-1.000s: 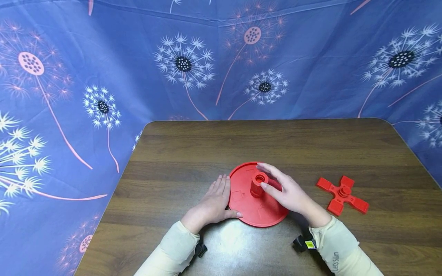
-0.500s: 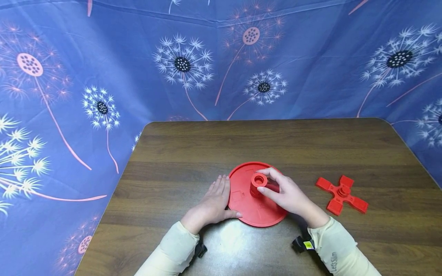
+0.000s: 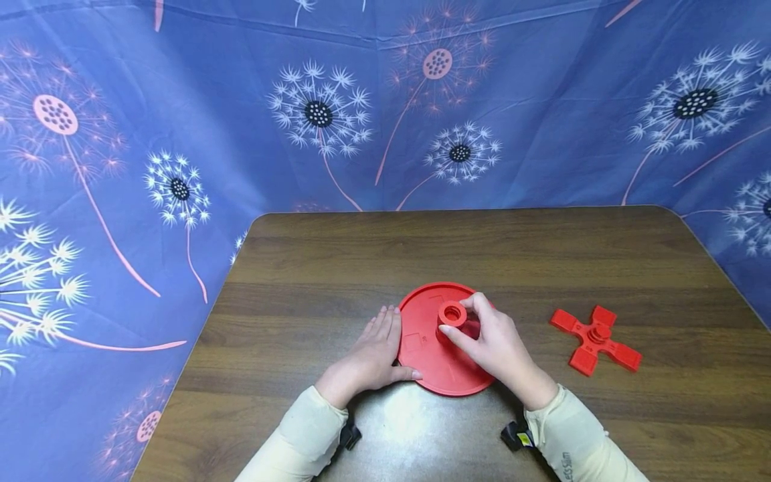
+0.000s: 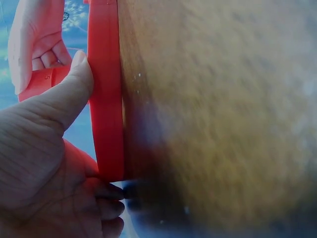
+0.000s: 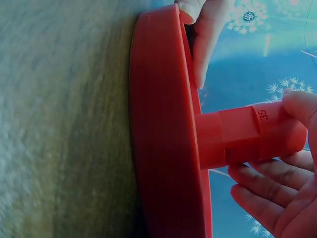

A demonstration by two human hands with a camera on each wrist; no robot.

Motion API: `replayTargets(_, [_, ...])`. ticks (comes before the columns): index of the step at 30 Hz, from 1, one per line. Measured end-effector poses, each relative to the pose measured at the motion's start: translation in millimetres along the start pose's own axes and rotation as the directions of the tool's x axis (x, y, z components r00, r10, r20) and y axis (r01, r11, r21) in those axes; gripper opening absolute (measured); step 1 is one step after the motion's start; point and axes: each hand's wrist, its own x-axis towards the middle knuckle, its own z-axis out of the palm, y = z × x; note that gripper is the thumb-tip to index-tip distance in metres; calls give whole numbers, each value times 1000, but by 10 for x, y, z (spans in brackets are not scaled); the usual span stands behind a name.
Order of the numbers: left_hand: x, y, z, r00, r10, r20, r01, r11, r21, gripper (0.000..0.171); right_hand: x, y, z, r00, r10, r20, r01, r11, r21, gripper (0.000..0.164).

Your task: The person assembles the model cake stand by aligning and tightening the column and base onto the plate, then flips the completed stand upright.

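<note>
Upward | red post (image 5: 237,136) | long axis vertical, square to red disc (image 3: 448,375)

Clear passage exists over the wooden table (image 3: 446,244) beyond the red rimmed disc (image 3: 448,380) and between the right hand (image 3: 496,345) and the red four-armed cross (image 3: 599,335), while the left hand (image 3: 367,351) blocks the disc's left edge and the upright red column (image 5: 240,136), gripped by the right hand, obstructs its middle.

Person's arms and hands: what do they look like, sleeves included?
The left hand and right hand are ungloved. The left sleeve and right sleeve are pale cream, the right with dark lettering. A black device shows at each wrist; the right one has a yellow label.
</note>
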Motion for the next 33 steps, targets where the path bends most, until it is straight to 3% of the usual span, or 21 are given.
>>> replayTargets(4, [7,-8,23,1000,-7,7,7,1000,-11,111,2,-4,-32,998,26,65,-28,999,25,52])
replayTargets(7, [4,0,22,1000,-17,22,18,1000,-15,111,15,9,-75,987,33,158,-52,992,117,58])
replayTargets(12, [1,8,22,999,-22,32,22,1000,-6,110,54,65,-138,959,-65,275,-38,935,352,58])
replayTargets(16, [-5,17,6,999,-17,29,17,1000,-3,110,68,100,-167,947,-85,311,-42,924,379,52])
replayTargets(23, [-6,23,-12,1000,-15,23,16,1000,-8,110,57,86,-124,972,-19,233,-61,941,331,41])
replayTargets(28, [-9,23,-12,1000,-19,25,20,1000,-11,110,23,28,-42,993,43,107,-67,971,230,39])
replayTargets(33, [-6,22,-13,999,-22,28,22,1000,-19,109,-12,-32,46,997,69,-22,-66,993,98,42])
